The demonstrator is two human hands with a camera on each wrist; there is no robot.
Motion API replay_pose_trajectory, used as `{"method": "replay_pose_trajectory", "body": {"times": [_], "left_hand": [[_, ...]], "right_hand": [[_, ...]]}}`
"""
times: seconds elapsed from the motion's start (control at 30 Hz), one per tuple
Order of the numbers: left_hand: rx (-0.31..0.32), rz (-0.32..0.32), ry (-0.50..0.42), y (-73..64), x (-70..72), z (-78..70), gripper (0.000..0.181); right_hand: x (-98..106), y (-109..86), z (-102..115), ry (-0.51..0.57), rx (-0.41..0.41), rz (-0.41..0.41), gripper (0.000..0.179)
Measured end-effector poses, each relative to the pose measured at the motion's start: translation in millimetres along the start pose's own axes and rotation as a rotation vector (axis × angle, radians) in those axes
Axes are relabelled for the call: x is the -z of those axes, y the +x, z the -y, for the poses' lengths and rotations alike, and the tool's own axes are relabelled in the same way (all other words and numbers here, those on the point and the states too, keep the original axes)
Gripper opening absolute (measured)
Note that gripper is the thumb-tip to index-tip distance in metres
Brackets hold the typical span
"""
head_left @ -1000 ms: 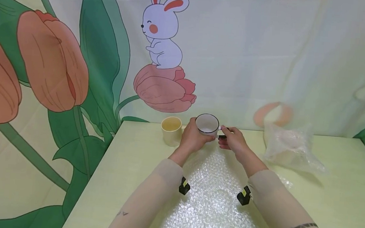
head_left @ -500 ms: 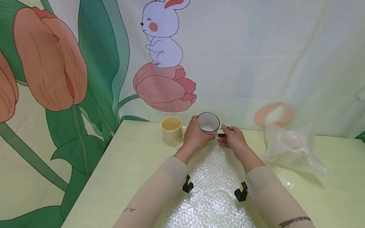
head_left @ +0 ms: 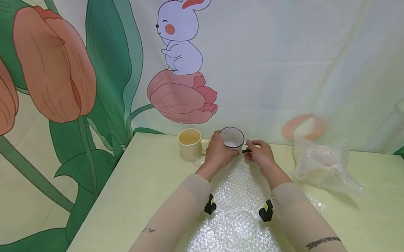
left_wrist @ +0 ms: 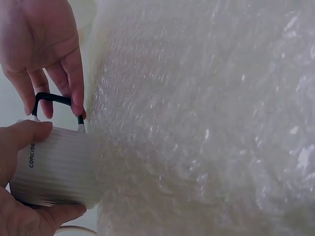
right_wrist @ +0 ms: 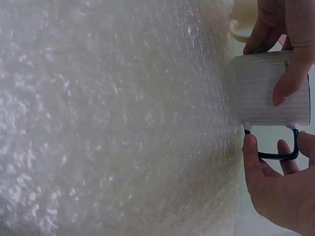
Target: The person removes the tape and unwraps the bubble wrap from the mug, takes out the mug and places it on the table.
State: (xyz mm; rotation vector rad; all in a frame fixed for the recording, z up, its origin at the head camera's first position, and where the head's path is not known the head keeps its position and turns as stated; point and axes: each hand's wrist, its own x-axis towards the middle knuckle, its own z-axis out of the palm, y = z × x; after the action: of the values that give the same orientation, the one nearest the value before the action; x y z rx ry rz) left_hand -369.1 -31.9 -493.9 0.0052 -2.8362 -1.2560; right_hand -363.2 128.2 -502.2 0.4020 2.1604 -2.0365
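A white ribbed mug (head_left: 232, 139) with a dark rim stands at the far end of the bubble wrap, upright. My left hand (head_left: 218, 152) grips its body from the left, thumb across the front side near the small printed lettering. At the right, my right hand (head_left: 262, 156) holds the black squared handle (right_wrist: 278, 156) between thumb and fingers. In the left wrist view the mug's body (left_wrist: 59, 167) lies right at the edge of the bubble wrap (left_wrist: 206, 113). Part of the mug's left side is hidden behind my left fingers.
A pale yellow mug (head_left: 189, 150) stands just left of my left hand, its handle towards that hand. A bundle in bubble wrap (head_left: 322, 165) sits at the right back of the table (head_left: 374, 228). A printed cloth (head_left: 256, 59) hangs behind.
The white mug has shifted slightly to the right, with both hands still on it. My left forearm has moved right. The yellow mug and the wrapped bundle stay put.
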Motion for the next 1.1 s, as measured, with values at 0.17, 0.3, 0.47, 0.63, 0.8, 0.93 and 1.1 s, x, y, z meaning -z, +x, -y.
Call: {"method": "replay_pose_trajectory", "body": {"times": [0.17,0.3,0.47,0.63,0.8,0.93,1.1], "left_hand": [[0.005,0.012,-0.015,-1.0,0.2,1.1,0.092],[0.009,0.025,-0.014,-0.8,0.4,1.4,0.092],[0.013,0.041,-0.033,0.5,0.5,1.5,0.093],[0.017,0.061,-0.061,2.1,0.5,2.3,0.094],[0.024,0.077,-0.097,2.5,1.1,3.3,0.095],[0.016,0.082,-0.097,3.2,0.4,3.1,0.099],[0.007,0.089,-0.059,4.9,-1.5,1.7,0.105]], "right_hand": [[1.7,0.0,-1.6,-0.038,0.003,-0.005,0.043],[2.4,-1.7,-1.1,-0.062,0.0,-0.006,0.044],[3.8,-2.7,-0.1,-0.1,0.014,-0.017,0.045],[5.1,-2.0,-0.7,-0.126,0.023,-0.023,0.047],[4.6,-3.0,-0.7,-0.124,0.013,-0.018,0.048],[4.7,-4.9,0.0,-0.138,-0.005,-0.003,0.05],[5.7,-6.2,0.9,-0.16,-0.004,0.008,0.049]]}}
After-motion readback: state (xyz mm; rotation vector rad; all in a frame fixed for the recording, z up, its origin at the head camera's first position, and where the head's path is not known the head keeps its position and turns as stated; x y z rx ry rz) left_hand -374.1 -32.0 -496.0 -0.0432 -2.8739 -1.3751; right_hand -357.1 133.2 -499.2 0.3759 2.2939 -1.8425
